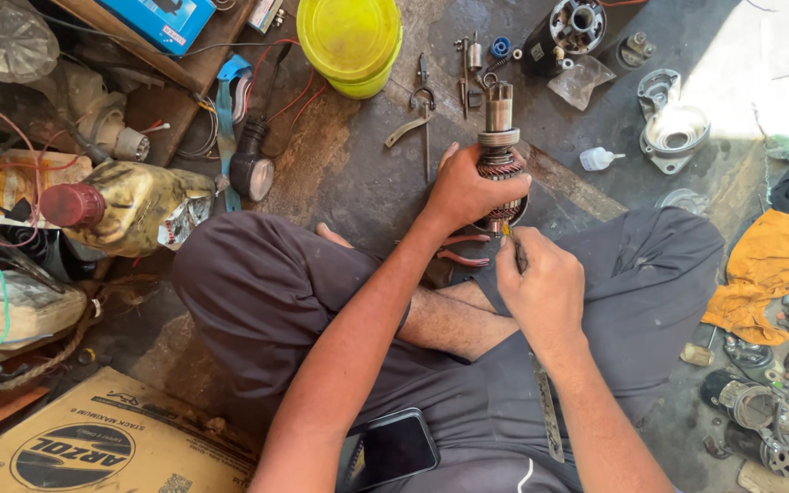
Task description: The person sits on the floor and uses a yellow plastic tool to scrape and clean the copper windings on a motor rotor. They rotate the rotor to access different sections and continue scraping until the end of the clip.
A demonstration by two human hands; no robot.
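A motor armature (499, 151), with copper windings around a steel shaft, stands near the centre of the frame, slightly above the middle, its long axis running up and down the picture and its lower end resting near the floor between the seated person's knees. The left hand (469, 190) wraps around the wound middle from the left, fingers closed on it, and holds it upright. The right hand (541, 278) sits just below and to the right of the armature's lower end, fingers pinched on a thin tool (510, 239) whose tip points up toward the base of the windings; what kind of tool it is cannot be told. The left hand is thus on the armature, the right just beside it. Red-handled pliers (458, 248) lie on the floor between the forearms. A phone (393, 447) rests on the lap at the lower middle. Higher up, circlip pliers (420, 114) lie on the concrete floor (358, 173), and a yellow plastic tub (351, 41) sits at the top centre, lid on, contents hidden. A motor housing (570, 29) lies at upper right, with a round metal end cover (676, 132) below it and a small white squeeze bottle (597, 159) between. At left, a greasy bottle with a red cap (130, 208) lies on its side; an orange rag (773, 269) lies at right.
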